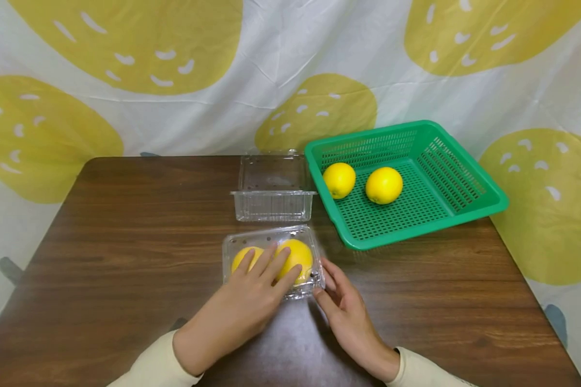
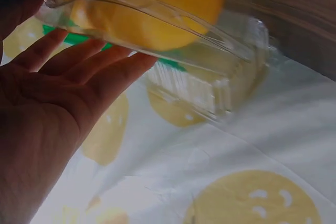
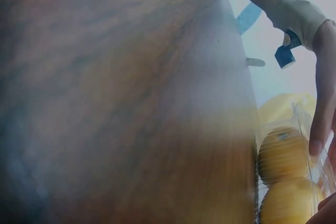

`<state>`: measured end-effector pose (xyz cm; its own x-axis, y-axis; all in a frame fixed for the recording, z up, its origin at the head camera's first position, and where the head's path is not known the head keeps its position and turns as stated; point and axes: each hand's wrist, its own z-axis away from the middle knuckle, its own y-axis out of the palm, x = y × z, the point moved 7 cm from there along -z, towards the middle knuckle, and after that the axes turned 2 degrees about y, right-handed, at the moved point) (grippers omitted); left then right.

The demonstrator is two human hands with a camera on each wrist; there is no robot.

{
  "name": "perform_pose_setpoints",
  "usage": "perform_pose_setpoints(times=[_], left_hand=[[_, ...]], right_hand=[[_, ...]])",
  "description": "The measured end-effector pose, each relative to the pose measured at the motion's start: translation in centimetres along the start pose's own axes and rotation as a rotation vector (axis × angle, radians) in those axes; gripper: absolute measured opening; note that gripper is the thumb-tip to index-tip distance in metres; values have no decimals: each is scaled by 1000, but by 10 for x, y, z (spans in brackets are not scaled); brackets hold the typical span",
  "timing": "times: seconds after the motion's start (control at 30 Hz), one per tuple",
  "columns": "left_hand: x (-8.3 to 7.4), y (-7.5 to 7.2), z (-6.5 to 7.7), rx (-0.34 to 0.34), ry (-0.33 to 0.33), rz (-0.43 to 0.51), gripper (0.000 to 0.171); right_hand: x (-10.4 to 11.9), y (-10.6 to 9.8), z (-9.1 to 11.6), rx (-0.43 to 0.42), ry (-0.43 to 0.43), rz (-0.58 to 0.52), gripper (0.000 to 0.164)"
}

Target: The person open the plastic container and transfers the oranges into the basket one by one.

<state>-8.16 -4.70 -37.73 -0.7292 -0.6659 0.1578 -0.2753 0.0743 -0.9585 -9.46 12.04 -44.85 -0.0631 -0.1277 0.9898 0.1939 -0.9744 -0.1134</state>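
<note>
Two lemons [image 1: 297, 258] lie inside a clear plastic clamshell box [image 1: 232, 244] near the middle of the table; its lid is down over them. My left hand [image 1: 247, 301] rests on the lid from above, fingers spread and nearly straight. In the left wrist view those fingers [image 2: 113, 72] touch the clear plastic below a lemon [image 2: 173, 9]. At the box's right front corner my right hand [image 1: 348, 314] holds the edge between thumb and fingers. The right wrist view shows both lemons [image 3: 286, 203] through the box's side, with only a bit of the right hand at the bottom.
Behind the box stands a second clear plastic box [image 1: 273, 207] with its lid raised. A green basket [image 1: 416, 231] at the back right holds two lemons [image 1: 384, 185]. The brown table [image 1: 126, 258] meets a patterned cloth [image 1: 193, 118] at the back.
</note>
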Motion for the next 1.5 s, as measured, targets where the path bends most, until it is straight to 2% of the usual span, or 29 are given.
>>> perform_pose_setpoints(times=[0.17, 0.43, 0.77, 1.13, 1.5], left_hand=[[9, -1, 13, 22, -35, 66, 52], [20, -2, 30, 52, -101, 105, 56], [32, -1, 43, 128, -168, 253, 61], [37, -1, 52, 122, -140, 274, 62], [40, -3, 54, 107, -137, 261, 63]], right_hand=[[-1, 0, 0, -4, 7, 3, 61], [-2, -1, 1, -10, 8, -3, 61], [-2, -2, 1, -9, 29, -11, 60], [-2, -1, 1, -9, 36, -6, 60], [-1, 0, -1, -1, 17, -14, 60]])
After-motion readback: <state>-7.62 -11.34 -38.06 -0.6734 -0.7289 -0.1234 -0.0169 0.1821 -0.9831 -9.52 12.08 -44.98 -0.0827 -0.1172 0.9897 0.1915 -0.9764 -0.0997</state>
